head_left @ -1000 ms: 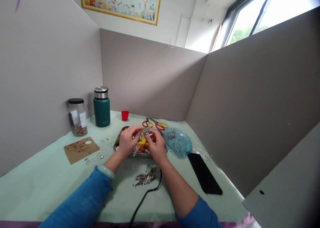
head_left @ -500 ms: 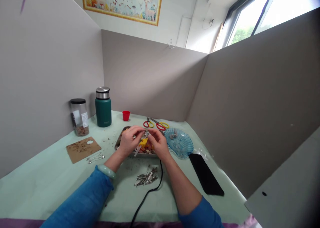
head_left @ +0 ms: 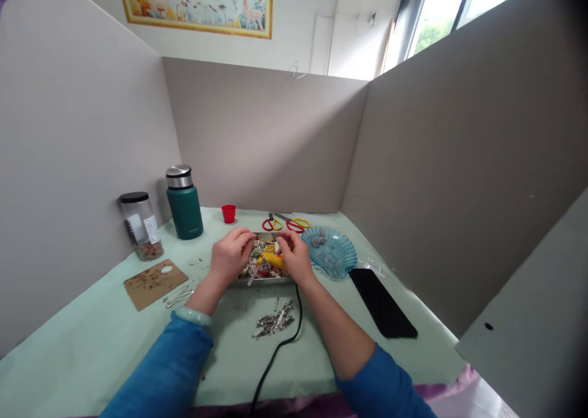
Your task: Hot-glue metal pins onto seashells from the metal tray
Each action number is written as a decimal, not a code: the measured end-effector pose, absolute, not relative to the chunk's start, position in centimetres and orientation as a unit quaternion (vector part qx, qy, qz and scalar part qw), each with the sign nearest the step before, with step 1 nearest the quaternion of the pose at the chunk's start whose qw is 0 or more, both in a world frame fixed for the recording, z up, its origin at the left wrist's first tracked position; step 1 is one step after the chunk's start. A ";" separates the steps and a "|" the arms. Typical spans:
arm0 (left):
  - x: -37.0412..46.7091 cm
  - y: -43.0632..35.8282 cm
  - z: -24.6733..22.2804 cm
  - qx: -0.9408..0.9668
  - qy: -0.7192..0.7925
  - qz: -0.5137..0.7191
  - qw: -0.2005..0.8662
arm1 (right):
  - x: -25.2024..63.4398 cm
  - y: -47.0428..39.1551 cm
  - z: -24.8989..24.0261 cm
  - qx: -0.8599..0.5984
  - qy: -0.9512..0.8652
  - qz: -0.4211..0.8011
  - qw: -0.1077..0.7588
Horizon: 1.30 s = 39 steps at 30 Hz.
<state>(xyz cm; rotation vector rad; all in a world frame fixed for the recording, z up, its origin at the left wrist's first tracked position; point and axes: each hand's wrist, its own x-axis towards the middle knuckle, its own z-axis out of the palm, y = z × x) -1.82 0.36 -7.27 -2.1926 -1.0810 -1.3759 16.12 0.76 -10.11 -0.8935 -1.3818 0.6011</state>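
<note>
Both hands are over a metal tray (head_left: 264,281) filled with small mixed pieces, among them a yellow one (head_left: 272,259). My left hand (head_left: 232,254) is at the tray's left side, thumb and fingertips pressed together; whatever is between them is too small to name. Over the right side, my right hand (head_left: 295,256) has its fingers curled in a pinch, and its fingertips' contents cannot be made out. A gap separates the two hands. Nearer to me, a pile of small silver metal pins (head_left: 274,321) lies on the green cloth (head_left: 229,357).
A blue shell-shaped dish (head_left: 337,256) and a black phone-like slab (head_left: 382,303) are at right. Scissors (head_left: 294,224) and a red cup (head_left: 228,214) stand behind. Left are a green flask (head_left: 185,213), a jar (head_left: 143,228) and brown card (head_left: 155,283). A black cable (head_left: 275,350) runs forward.
My hands have moved apart, from nearly touching over the tray to its two sides, showing more of its contents. The camera view has shifted slightly.
</note>
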 end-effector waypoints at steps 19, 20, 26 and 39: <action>-0.7 1.2 -8.5 -0.716 -0.433 -0.532 -0.131 | 17.0 -1.1 -5.4 -0.407 -0.911 -0.049 0.051; -0.6 1.2 -8.6 -0.705 -0.434 -0.539 -0.159 | 16.8 -0.9 -5.2 -0.398 -0.914 -0.070 0.037; -0.2 1.0 -8.1 -0.591 -0.404 -0.597 -0.363 | 17.9 -0.1 -4.2 -0.351 -0.930 0.023 0.107; 0.4 -0.1 -7.0 -0.473 -0.288 -0.638 -0.534 | 14.6 -0.1 -7.9 -0.291 -0.616 0.482 0.551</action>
